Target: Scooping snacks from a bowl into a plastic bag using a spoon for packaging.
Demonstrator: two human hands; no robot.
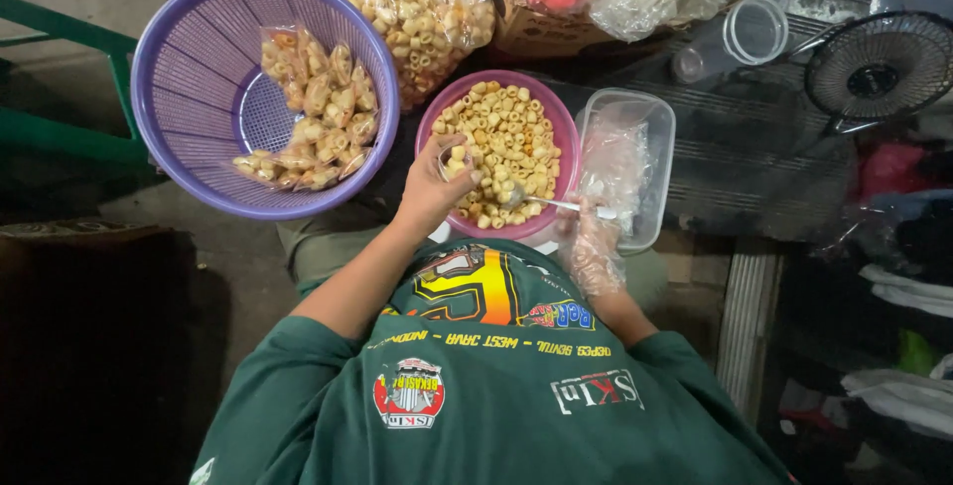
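A: At frame centre, what's in hand?
B: Bagging. The left hand [434, 184] pinches a small clear bag [455, 159] over the pink bowl [562, 134] of ring crackers [506, 138]; the gloved right hand [593, 247] grips a spoon [548, 202].
A: Next?
B: Likely a steady tip (filled packets [316, 113] sit upper left, in the purple basket [189, 68]).

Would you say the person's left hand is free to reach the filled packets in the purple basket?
Probably not freely: the left hand holds a small clear bag over the pink bowl. The purple basket sits open alongside, its packets uncovered.

Head view, steeply downward, close.
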